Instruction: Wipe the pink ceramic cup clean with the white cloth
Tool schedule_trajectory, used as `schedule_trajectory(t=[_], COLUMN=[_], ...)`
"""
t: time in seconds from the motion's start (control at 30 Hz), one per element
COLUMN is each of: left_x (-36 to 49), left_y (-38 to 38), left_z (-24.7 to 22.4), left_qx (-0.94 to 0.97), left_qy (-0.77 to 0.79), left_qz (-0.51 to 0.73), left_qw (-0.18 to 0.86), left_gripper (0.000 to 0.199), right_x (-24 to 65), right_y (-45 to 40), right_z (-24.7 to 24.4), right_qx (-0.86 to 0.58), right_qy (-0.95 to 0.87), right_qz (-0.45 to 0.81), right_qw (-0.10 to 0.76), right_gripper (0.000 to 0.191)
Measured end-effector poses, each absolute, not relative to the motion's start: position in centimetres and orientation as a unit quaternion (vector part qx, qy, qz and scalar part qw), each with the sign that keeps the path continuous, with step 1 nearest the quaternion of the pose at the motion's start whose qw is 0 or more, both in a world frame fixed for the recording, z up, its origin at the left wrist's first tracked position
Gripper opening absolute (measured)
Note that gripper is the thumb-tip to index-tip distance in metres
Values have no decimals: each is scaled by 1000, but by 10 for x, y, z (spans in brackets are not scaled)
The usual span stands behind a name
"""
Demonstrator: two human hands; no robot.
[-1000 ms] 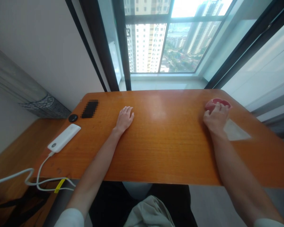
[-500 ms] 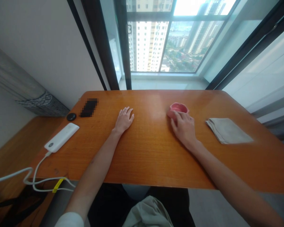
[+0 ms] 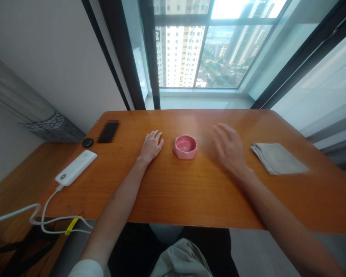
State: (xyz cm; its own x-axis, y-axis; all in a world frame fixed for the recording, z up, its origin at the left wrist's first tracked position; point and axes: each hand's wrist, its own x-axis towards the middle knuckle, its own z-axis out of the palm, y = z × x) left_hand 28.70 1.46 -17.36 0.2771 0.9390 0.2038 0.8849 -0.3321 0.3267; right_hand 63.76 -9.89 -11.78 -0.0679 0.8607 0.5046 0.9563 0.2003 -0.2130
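A pink faceted bowl (image 3: 185, 149) stands upright on the wooden table (image 3: 173, 192), between my two hands and touched by neither. To its left, my left hand (image 3: 152, 146) lies palm down on the tabletop with its fingers stretched out and nothing in them. My right hand (image 3: 229, 145) is to the right of the bowl, blurred by motion. Its fingers are apart and hold nothing. Further right lies a folded grey cloth (image 3: 278, 158).
On the table's left side are a white power bank (image 3: 76, 167) with a white cable (image 3: 47, 204), a round black object (image 3: 87, 142) and a pixelated dark patch (image 3: 108, 131). A window (image 3: 207, 54) is behind the far edge.
The bowl was under my right hand further right; now it stands nearer the middle, let go. My right hand has moved away to the right. My left hand has stayed put.
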Motion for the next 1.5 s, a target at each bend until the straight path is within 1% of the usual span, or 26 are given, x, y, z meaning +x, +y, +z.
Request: schedule_trajectory(t=[0.03,0.1,0.13,0.2,0.27,0.33,0.4,0.47,0.53,0.6,0.67,0.77,1.0,1.1,1.17,1.23,1.3,1.33,1.4,1.5], left_x=[287,287,288,288,288,288,288,288,288,288,288,288,288,287,287,287,287,287,286,286], left_y=[15,15,15,15,15,15,14,14,14,15,15,16,15,15,16,16,17,17,17,16], left_z=[-174,-174,-174,-175,-175,-175,-175,-175,-175,-176,-177,-178,-177,-177,-177,-177,-177,-177,-177,-177], left_qx=[796,798,798,797,795,795,796,797,798,798,797,797,798,799,799,799,800,800,799,800], left_qy=[572,570,570,572,574,574,572,571,572,574,576,579,577,576,575,574,573,573,573,571], left_qz=[182,183,183,182,183,183,184,183,179,174,171,165,166,169,169,169,170,171,172,173], left_qw=[74,72,71,70,70,69,67,67,67,64,57,48,46,47,48,51,54,55,56,55], left_gripper=[54,53,53,53,53,54,53,53,54,54,54,53,54,54,53,54,54,54,54,54], right_x=[667,730,759,799,807,780,726,662,603,560,533,515,499,503,521,551,589,608,638,660], right_y=[-97,-96,-97,-100,-103,-111,-128,-158,-192,-220,-232,-219,-168,-158,-144,-120,-91,-78,-56,-42], right_z=[-115,-117,-121,-134,-148,-159,-166,-168,-165,-159,-152,-146,-145,-139,-134,-130,-130,-133,-143,-159], right_qx=[-688,-808,-857,-918,-923,-890,-825,-710,-592,-483,-420,-397,-424,-404,-399,-447,-567,-629,-726,-762], right_qy=[-660,-512,-441,-351,-353,-435,-555,-698,-800,-870,-903,-911,-895,-901,-895,-858,-781,-740,-669,-644], right_qz=[-117,-135,-117,-19,23,28,8,-13,-20,-3,13,17,-13,-41,-71,-99,-103,-93,-47,9], right_qw=[279,260,239,183,154,130,107,93,98,94,95,111,136,153,187,232,240,219,151,63], right_gripper=[64,72,76,79,82,85,80,75,72,73,75,74,64,61,58,57,60,62,67,69])
